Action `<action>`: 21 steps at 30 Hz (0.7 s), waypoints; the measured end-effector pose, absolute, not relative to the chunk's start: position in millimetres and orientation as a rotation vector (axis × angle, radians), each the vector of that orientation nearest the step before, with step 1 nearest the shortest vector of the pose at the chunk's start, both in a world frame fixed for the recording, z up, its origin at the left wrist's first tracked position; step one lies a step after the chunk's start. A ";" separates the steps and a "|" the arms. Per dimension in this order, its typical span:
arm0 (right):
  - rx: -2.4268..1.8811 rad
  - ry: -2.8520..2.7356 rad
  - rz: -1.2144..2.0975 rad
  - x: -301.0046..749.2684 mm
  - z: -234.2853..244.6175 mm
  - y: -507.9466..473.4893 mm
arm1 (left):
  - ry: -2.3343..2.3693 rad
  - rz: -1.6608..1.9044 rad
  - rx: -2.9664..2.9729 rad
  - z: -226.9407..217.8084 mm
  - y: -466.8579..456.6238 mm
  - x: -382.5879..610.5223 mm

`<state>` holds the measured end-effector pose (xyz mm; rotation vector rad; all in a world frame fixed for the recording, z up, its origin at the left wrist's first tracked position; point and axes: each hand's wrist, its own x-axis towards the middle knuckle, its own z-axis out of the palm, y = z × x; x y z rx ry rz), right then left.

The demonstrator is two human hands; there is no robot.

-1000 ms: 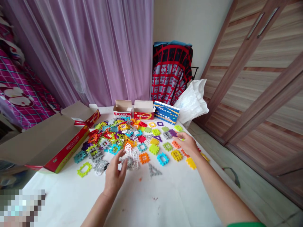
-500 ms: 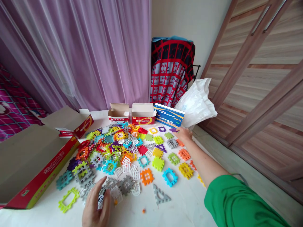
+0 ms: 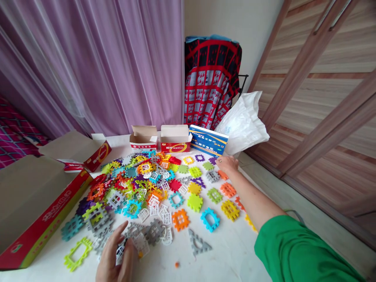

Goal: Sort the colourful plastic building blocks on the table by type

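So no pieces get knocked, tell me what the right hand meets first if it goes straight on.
The purple plastic block just past the fingertips of the right hand, which may already touch it; depth is unclear. Behind it stands the blue printed box.

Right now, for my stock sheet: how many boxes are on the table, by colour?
Red boxes: 4
Blue box: 1
Total: 5
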<state>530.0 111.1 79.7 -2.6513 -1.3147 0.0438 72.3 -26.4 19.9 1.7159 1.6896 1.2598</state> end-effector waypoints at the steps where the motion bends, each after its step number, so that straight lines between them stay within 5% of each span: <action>1: -2.643 -1.313 0.026 530.7 82.6 109.3 | 1.688 1.266 1.703 20.4 -26.0 72.5; 11: -2.385 -1.384 -0.085 508.7 106.1 64.3 | 1.627 1.433 1.597 23.3 -19.1 77.7; 21: -1.801 -1.630 0.249 381.2 67.6 8.0 | 1.618 1.504 1.676 26.5 -7.2 74.2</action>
